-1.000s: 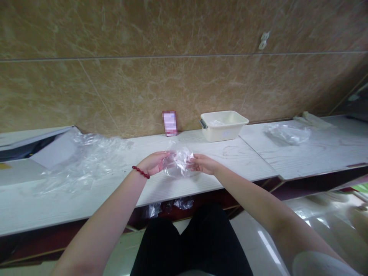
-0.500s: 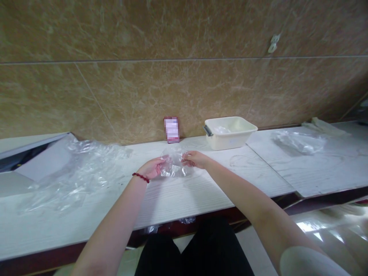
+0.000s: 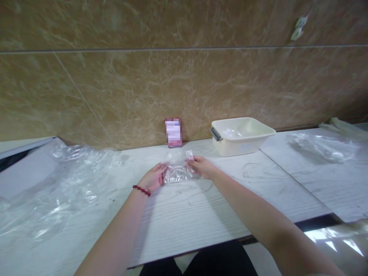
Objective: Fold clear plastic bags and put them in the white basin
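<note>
The clear plastic bag [image 3: 178, 174] is positioned between both hands, above the white wood-grain surface [image 3: 186, 218], in front of the propped phone-like item [image 3: 173, 132]. The fingers of the left hand [image 3: 153, 178] grasp its left edge; the fingers of the right hand [image 3: 202, 167] pinch its right edge. For good handling, apply light, even tension from both sides so the thin film lies flat. Avoid hard pulling, which could stretch or tear it. Smooth out creases before adjusting either grip.
</note>
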Motion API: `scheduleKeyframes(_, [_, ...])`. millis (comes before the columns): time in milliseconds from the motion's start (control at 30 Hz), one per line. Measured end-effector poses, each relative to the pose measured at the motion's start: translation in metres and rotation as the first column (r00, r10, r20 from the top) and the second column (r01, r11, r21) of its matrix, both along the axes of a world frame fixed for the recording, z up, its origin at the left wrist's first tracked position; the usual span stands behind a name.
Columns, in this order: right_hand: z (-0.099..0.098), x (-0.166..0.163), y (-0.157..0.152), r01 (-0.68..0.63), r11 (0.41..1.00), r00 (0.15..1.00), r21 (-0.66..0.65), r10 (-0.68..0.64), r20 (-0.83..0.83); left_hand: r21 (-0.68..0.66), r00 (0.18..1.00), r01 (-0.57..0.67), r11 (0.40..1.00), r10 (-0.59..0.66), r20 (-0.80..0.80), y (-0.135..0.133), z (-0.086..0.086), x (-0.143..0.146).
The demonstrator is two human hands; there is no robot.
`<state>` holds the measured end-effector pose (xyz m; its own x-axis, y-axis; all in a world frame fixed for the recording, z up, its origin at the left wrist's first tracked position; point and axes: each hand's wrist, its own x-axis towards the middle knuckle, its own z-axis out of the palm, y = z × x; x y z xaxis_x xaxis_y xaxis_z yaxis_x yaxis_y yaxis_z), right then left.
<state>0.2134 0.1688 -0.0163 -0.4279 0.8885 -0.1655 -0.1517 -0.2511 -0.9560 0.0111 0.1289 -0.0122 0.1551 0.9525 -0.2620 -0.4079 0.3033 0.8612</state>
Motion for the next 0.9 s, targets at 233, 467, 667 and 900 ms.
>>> scheduleKeyframes(233, [-0.003, 0.0, 0.001, 0.054, 0.999, 0.998, -0.007, -0.054, -0.016, 0.016, 1.0, -0.011, 1.0, 0.011, 0.017, 0.0, -0.002, 0.0])
scheduleKeyframes(467, [0.002, 0.001, 0.0, 0.098, 0.993, 0.995, 0.062, -0.097, -0.025, 0.018, 0.986, 0.046, 0.999, -0.049, 0.161, -0.004, 0.007, -0.003])
scheduleKeyframes(667, [0.001, 0.003, 0.0, 0.12, 0.981, 0.992, 0.153, -0.123, 0.016, 0.001, 0.995, 0.003, 1.0, -0.004, 0.097, -0.003, 0.001, 0.003])
scheduleKeyframes(900, [-0.002, 0.002, 0.005, 0.164, 0.956, 0.986, 0.243, -0.162, -0.027, 0.11, 0.992, -0.057, 0.992, 0.069, -0.107, -0.003, -0.004, 0.005])
